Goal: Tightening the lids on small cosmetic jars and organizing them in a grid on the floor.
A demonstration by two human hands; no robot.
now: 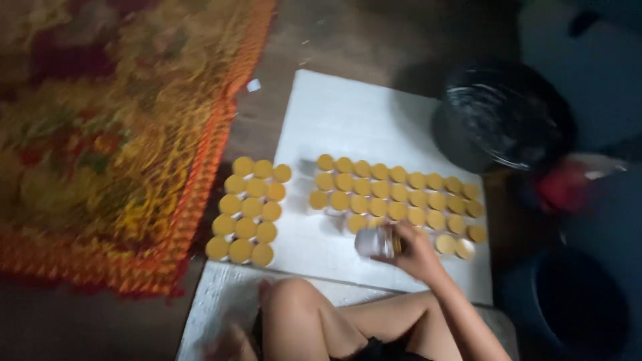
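From the head camera, the right hand (418,254) is closed around a small clear jar (376,242), held on its side just above the near edge of the white board (361,113), in front of the larger block of yellow-lidded jars (394,197). A smaller block of yellow-lidded jars (249,210) stands to the left at the board's edge beside the patterned rug (100,134), with a black pot (501,117) far right and a blue bucket (575,307) near right. The left hand (231,344) is blurred near the bottom edge by the knee; its grip cannot be told.
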